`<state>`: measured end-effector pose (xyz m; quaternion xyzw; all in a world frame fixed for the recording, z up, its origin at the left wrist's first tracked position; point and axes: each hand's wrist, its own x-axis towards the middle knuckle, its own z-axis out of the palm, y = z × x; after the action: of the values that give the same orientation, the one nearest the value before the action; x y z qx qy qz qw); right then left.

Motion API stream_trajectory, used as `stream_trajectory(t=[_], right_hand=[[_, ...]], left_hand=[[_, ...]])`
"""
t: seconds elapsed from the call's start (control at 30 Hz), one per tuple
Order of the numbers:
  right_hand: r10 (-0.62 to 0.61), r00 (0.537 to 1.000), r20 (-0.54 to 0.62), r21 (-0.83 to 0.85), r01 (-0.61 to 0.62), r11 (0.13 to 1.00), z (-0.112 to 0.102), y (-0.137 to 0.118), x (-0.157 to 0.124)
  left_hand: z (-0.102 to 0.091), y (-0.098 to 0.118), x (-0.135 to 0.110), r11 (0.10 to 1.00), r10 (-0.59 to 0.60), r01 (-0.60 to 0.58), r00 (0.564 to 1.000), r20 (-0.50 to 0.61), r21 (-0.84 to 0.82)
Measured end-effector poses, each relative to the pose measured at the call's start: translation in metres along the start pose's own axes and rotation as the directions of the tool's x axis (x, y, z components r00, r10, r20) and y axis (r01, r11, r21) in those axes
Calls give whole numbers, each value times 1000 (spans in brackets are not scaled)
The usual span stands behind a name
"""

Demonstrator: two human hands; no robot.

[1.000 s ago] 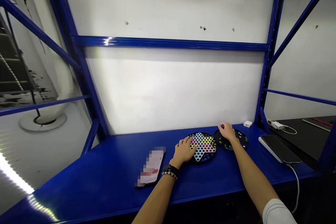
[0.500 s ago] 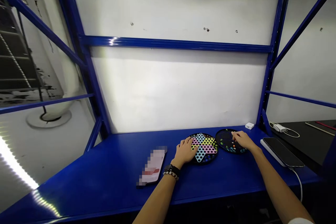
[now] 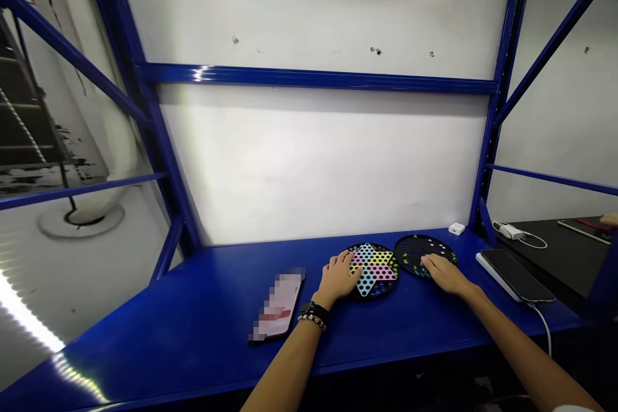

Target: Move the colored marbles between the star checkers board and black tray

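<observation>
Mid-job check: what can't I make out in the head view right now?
All in the head view:
1. Whether the right hand holds a piece: its own back and fingers hide the grip.
2. Part of the round black tray: covered by the right hand.
3. The left part of the Chinese checkers board: under the left hand.
4. The pink-screened phone's left side: masked by pixel blocks.
5. Most of another person's hand: cut off by the right edge.

star board (image 3: 371, 270): light blue, pink, yellow, dark-dotted | tray (image 3: 412, 250): black | shelf (image 3: 203, 309): blue | wall (image 3: 323, 167): white
</observation>
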<state>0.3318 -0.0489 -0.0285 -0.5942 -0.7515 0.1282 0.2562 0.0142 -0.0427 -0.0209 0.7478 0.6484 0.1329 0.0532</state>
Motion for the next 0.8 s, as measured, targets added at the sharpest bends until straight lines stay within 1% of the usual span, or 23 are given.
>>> stream_trajectory(t=[0.1,0.2,0.4,0.53,0.7,0.8], right_hand=[[5,999,46,-80,-2,997,8,-12,1],[15,1000,18,-162,-11,987,15,-19,-1],[-69,998,13,-279,70,958,25,-27,2],[-88,996,18,-313,89,946,31,-32,8],[-44,999,26,-316,50,948,34,-33,10],[-41,999,22,-304,45,952,33,-33,9]], left_hand=[[0,-1,0,1000,2,-2,1000,-4,1],[1,-1,0,1000,11,-11,1000,-16,-2],[3,-2,1,1000,3,-3,1000,-16,5],[2,-2,1,1000,11,-11,1000,-12,2],[1,-1,1,1000,12,-12,1000,-5,0],[2,-1,1,1000,13,-13,1000,-4,5]])
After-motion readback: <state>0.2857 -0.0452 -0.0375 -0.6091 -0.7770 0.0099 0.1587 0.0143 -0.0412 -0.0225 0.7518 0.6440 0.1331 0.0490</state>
